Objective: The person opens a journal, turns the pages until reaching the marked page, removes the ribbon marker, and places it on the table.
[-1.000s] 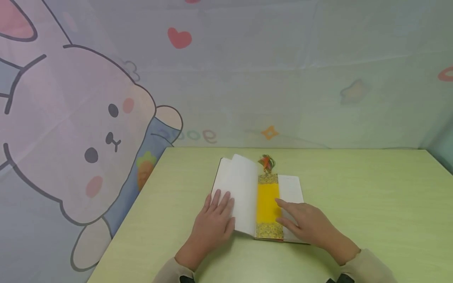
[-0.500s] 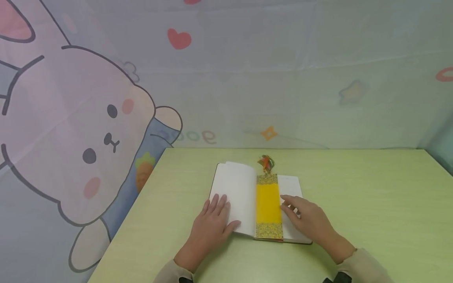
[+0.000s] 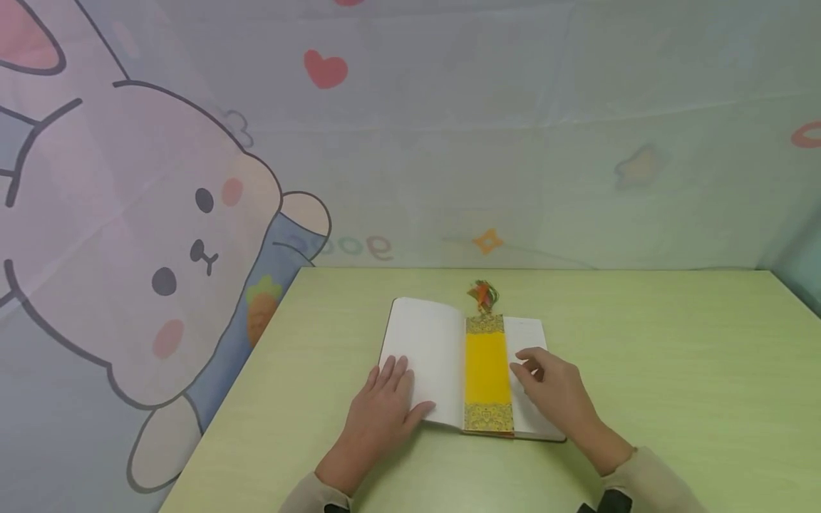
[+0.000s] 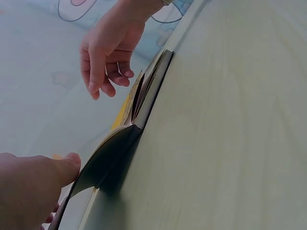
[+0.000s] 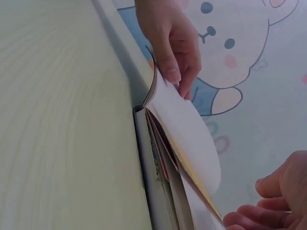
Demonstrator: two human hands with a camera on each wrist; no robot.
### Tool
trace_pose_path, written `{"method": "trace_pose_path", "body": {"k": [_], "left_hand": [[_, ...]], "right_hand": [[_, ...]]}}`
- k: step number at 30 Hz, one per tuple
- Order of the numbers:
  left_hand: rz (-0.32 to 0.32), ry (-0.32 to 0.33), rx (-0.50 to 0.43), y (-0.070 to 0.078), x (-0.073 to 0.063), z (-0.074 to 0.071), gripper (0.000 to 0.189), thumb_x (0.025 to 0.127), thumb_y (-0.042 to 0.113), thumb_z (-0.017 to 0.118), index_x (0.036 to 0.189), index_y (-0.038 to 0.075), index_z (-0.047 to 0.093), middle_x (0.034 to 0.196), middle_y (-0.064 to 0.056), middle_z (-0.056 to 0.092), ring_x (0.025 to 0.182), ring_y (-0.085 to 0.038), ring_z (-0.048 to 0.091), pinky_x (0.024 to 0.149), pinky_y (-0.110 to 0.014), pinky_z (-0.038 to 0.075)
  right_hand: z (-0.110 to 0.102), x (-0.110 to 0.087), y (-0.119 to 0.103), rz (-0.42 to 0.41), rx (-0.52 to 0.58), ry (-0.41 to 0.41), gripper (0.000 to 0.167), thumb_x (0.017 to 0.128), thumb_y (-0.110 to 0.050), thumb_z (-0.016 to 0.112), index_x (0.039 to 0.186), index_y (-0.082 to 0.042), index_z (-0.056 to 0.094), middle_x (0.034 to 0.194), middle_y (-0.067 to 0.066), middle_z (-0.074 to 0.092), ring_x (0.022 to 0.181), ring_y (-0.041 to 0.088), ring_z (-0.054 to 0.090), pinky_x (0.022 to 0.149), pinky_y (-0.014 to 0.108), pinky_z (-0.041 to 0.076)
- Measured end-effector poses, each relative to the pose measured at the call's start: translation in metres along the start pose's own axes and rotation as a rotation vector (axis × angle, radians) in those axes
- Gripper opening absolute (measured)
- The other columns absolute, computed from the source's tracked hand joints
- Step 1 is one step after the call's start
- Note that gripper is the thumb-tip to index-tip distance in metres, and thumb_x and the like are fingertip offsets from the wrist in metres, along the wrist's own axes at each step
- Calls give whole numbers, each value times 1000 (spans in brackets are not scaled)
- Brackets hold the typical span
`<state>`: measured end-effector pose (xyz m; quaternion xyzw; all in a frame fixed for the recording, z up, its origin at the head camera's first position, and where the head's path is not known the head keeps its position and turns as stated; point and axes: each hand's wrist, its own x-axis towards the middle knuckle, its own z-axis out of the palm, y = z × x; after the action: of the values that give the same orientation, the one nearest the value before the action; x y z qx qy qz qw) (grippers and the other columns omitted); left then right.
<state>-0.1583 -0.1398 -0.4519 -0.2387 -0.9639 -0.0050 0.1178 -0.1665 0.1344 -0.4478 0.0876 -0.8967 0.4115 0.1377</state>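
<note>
An open notebook (image 3: 432, 345) with blank white pages lies at the middle of the table. Along its inner right page runs a yellow bookmark (image 3: 487, 367) with patterned ends, its multicoloured tassel (image 3: 484, 293) reaching past the top edge. My left hand (image 3: 383, 413) rests on the lower left page, fingers extended and thumb spread. From the left wrist view, the dark cover (image 4: 110, 158) under that page is lifted off the table at a slant. My right hand (image 3: 559, 388) hovers over the right page beside the bookmark, fingers loosely curled with nothing in them.
The pale green-yellow table (image 3: 673, 370) extends to both sides of the notebook. Behind it hangs a cloth backdrop (image 3: 449, 142) with a large cartoon rabbit (image 3: 160, 235) on the left and a red heart (image 3: 325, 69).
The raised left-hand pages have come down flatter, with the left hand shifting slightly down on them. My right hand has drawn away from the bookmark to the right, its fingers curling in.
</note>
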Motion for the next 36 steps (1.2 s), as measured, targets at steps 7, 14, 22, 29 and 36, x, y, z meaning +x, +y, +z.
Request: {"method": "trace_pose_path", "body": {"k": [7, 14, 22, 29, 36], "left_hand": [[6, -2, -12, -1, -3, -3, 66, 93, 51, 45, 128, -5, 52, 136, -20, 46, 128, -34, 39, 104, -48, 31], [-11, -20, -19, -2, -5, -2, 66, 93, 51, 46, 127, -4, 52, 136, -19, 47, 128, -33, 39, 104, -48, 32], [-22, -42, -44, -1, -5, -3, 67, 93, 52, 45, 129, -4, 51, 136, -19, 46, 129, -33, 38, 102, -49, 34], [-28, -56, -71, 1, -3, -3, 67, 94, 52, 44, 130, -4, 50, 138, -19, 44, 130, -33, 37, 103, -48, 34], [-38, -62, -77, 0, -3, -1, 67, 94, 51, 44, 129, -5, 50, 138, -20, 44, 129, -34, 37, 102, -49, 34]], "right_hand": [[-4, 4, -11, 285, 118, -127, 32, 88, -19, 64, 107, 5, 60, 73, 7, 62, 53, 16, 60, 51, 27, 51], [0, 5, -12, 363, 182, -178, 34, 88, -19, 64, 107, 8, 59, 69, 6, 62, 51, 18, 61, 52, 30, 53], [4, 6, -16, 423, 184, -234, 33, 88, -22, 64, 102, 8, 57, 68, 6, 62, 51, 18, 60, 51, 31, 53], [10, 11, -14, 468, 118, -258, 30, 86, -21, 66, 95, 6, 57, 62, 6, 60, 48, 16, 56, 48, 28, 50], [22, 19, -20, 401, -41, -266, 47, 82, -32, 69, 50, -9, 43, 40, -1, 40, 35, 12, 40, 38, 20, 27]]}}
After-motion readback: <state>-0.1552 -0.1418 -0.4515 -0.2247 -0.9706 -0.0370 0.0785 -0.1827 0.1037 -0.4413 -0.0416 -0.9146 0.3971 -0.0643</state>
